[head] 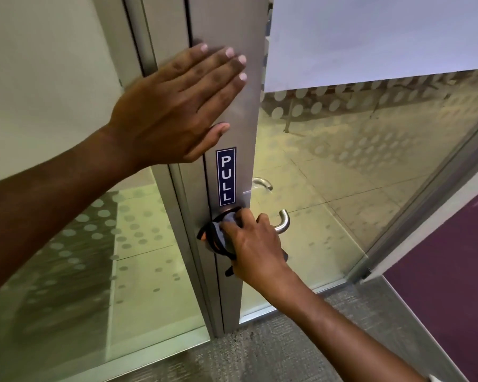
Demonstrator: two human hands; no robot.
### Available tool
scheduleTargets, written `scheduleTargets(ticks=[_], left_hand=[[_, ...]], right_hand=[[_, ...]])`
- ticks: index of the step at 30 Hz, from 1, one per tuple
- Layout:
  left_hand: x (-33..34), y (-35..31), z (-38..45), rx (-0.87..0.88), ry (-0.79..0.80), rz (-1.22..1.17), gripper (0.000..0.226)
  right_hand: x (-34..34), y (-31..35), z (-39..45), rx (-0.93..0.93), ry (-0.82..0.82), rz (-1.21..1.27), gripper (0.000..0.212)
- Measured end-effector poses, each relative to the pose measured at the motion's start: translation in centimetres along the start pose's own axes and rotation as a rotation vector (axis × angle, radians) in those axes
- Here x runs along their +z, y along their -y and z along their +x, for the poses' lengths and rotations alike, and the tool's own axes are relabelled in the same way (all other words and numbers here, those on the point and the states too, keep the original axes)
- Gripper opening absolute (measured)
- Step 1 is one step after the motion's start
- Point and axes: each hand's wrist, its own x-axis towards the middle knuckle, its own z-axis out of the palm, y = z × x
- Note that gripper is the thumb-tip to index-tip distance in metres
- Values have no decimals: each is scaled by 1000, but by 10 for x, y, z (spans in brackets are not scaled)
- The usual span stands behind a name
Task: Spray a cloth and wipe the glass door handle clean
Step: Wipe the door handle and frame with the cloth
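Note:
A glass door with a brushed metal frame stile (pixel 229 111) stands partly open in front of me. My left hand (pixel 177 106) lies flat against the stile, fingers spread and holding nothing. Lower down, my right hand (pixel 249 241) grips a dark grey cloth (pixel 221 235) and presses it on the base of the steel lever handle (pixel 283 223). The curved end of the handle sticks out past my fingers. The handle's round base is mostly hidden by the cloth. No spray bottle is in view.
A blue PULL sticker (pixel 226 176) sits on the stile above the handle. A second lever handle (pixel 262 183) shows through the glass on the far side. Frosted dot-patterned glass panels (pixel 370 139) flank the door. Grey carpet (pixel 273 351) and purple flooring (pixel 458 271) lie below.

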Motion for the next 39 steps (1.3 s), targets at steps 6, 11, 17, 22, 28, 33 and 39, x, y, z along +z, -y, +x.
scheduleTargets(ticks=[6,11,17,22,28,33,39], left_hand=[[2,-1,0,-19,-33,-5,62],[2,-2,0,-20,-26,10,63],[2,-2,0,-24,-33,17,63],[2,-2,0,-32,-42,19,64],[1,-4,1,-38,-30,36,64],[1,-4,2,-42,-24,55,64],[0,-5,3,-40,-33,53,63]], right_hand=[[6,-34,-20,-98,17,12,89],[10,-70,-35,-119,-80,7,87],[22,-115,-39,44,-206,230,77],[39,-123,-31,307,-266,1070,41],[44,-89,-22,547,-403,1518,31],[40,-67,-17,694,-492,1578,31],[37,-49,-16,807,-567,1594,39]])
